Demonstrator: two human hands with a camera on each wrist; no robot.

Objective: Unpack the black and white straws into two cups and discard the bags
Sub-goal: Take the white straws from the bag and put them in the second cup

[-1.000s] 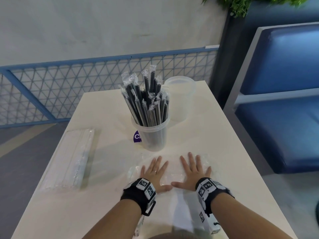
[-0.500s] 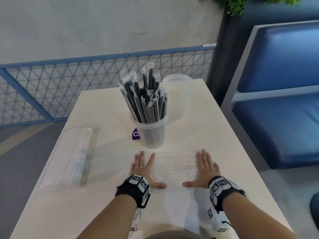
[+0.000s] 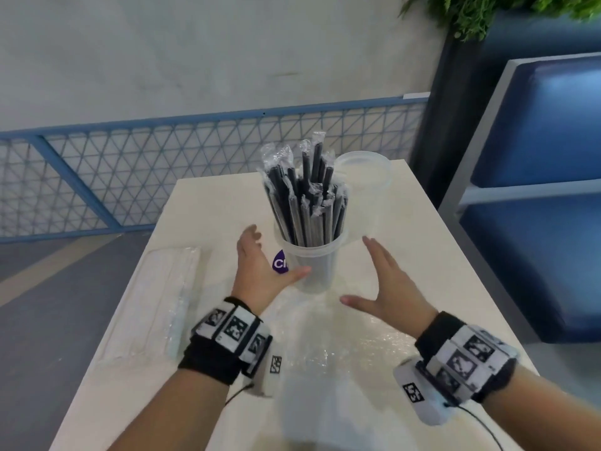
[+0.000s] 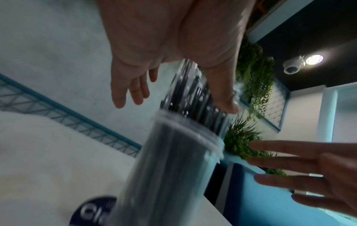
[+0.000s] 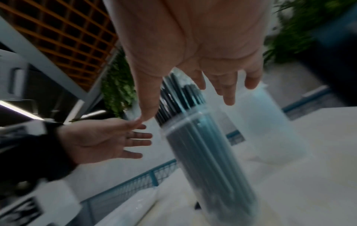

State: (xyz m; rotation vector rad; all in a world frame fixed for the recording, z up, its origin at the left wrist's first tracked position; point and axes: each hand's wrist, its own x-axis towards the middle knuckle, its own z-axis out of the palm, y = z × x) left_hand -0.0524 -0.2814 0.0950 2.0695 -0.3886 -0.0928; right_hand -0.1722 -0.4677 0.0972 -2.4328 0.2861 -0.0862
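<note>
A clear cup [image 3: 313, 262] full of wrapped black straws [image 3: 305, 203] stands mid-table; it also shows as the cup [image 4: 170, 165] in the left wrist view and the cup [image 5: 208, 160] in the right wrist view. My left hand [image 3: 260, 271] hovers open just left of it, thumb tip near its wall. My right hand [image 3: 387, 288] hovers open to its right, apart from it. An empty clear bag [image 3: 341, 346] lies flat on the table below my wrists. A sealed bag of white straws [image 3: 159, 297] lies at the table's left edge. A second empty clear cup [image 3: 364, 177] stands behind.
The white table [image 3: 432, 255] ends close on the right, beside a blue bench [image 3: 536, 222]. A blue mesh railing [image 3: 130, 177] runs behind the table. A purple round sticker [image 3: 280, 262] lies by the cup's base.
Both hands have lifted off the flattened empty bag and moved forward, coming up on either side of the cup of black straws. The head view has shifted closer.
</note>
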